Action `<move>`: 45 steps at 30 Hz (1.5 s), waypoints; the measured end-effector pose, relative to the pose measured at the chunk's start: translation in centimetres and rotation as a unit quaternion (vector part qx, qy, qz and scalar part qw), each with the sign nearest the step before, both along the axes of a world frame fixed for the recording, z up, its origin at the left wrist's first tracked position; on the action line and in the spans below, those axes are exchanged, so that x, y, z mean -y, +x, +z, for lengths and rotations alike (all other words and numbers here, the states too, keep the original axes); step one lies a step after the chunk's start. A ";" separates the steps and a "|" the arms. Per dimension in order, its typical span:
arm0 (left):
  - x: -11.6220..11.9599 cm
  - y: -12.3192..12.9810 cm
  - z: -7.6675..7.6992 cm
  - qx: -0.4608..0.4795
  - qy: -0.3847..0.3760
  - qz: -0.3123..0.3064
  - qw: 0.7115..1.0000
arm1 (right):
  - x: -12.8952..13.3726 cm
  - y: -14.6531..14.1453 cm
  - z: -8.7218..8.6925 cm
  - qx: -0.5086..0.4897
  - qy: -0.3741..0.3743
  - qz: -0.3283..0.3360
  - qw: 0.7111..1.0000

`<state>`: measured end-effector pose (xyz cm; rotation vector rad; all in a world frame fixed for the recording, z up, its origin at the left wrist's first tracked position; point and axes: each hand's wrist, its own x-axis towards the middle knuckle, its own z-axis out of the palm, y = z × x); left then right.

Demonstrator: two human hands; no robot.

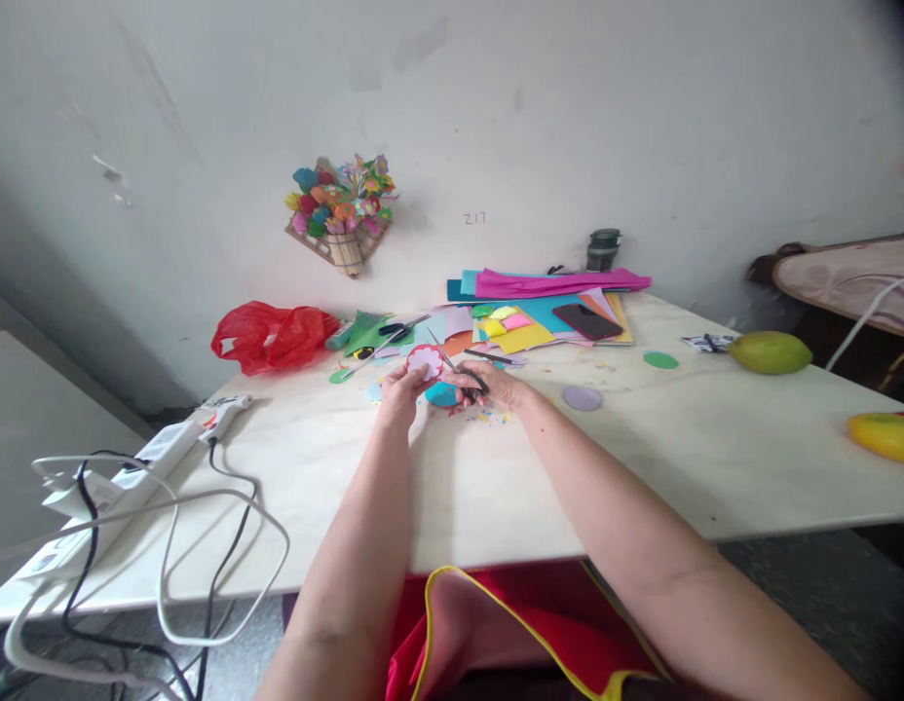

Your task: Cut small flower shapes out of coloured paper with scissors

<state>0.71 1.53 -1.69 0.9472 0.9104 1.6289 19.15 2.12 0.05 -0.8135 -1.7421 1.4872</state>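
My left hand [402,392] pinches a scalloped paper flower [426,363], white-pink in the middle with a red rim. In my right hand [492,384] are black-handled scissors [472,379], their blades pointing up and left toward the flower's right edge. Whether the blades touch the paper is too small to tell. A blue paper disc [442,393] lies beneath my hands, with small paper scraps [488,417] scattered around it. A pale purple disc [583,397] rests on the table to the right of my right hand.
Power strips [156,453] with loose cables occupy the table's left side. Behind my hands are a red plastic bag [273,336], coloured paper sheets [554,316] and a phone [587,321]. A green disc [660,360] and a green-yellow fruit [771,352] lie at right.
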 end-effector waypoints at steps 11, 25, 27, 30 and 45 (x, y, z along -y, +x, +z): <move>0.4 0.1 0.5 0.015 -0.015 -0.003 1.000 | -0.5 0.4 -0.4 0.043 0.013 0.070 0.996; 0.5 0.3 0.7 0.028 -0.025 -0.004 0.999 | 0.3 0.2 0.2 0.076 -0.002 0.062 0.995; 0.6 0.3 0.7 0.030 -0.025 -0.004 0.999 | 0.4 0.2 0.2 0.077 0.000 0.062 0.995; 0.7 0.4 0.9 0.028 -0.028 -0.002 0.999 | 0.3 0.1 0.2 0.078 0.004 0.062 0.995; 0.8 0.4 1.1 0.015 -0.033 0.007 0.999 | 1.0 0.0 0.9 0.101 -0.005 0.043 0.994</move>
